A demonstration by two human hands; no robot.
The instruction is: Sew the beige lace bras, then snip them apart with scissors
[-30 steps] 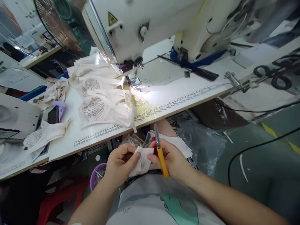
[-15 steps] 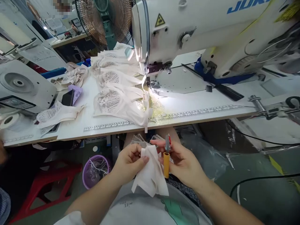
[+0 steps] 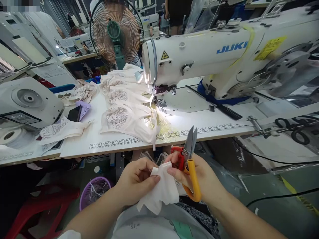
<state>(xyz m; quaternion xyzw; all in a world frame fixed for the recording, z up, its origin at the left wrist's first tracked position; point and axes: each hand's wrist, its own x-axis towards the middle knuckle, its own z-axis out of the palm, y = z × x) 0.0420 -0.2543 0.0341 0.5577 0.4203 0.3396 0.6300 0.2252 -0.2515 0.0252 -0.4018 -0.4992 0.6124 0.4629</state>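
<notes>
Over my lap, my left hand (image 3: 138, 179) pinches the left edge of a pale cream piece of fabric (image 3: 163, 191) between thumb and fingers. My right hand (image 3: 201, 174) is closed on a pair of scissors (image 3: 189, 146) with one red and one orange handle, their blades pointing up and away from me. Its thumb and index finger also press on the fabric's upper right corner. Above the hands, a row of cream lace bras (image 3: 119, 116) lies on the table, strung toward the sewing machine's needle (image 3: 156, 99).
A white sewing machine (image 3: 194, 59) stands on the table (image 3: 211, 132), its front edge marked by a ruler strip. A fan (image 3: 116, 33) is behind. A purple basket (image 3: 86, 196) and a red stool (image 3: 45, 205) stand on the floor at left. A phone (image 3: 74, 114) lies near another machine (image 3: 30, 99).
The scissors have turned in my right hand, so their blades and both handles now show side-on. The fabric has shifted slightly between my hands. My view has tilted up.
</notes>
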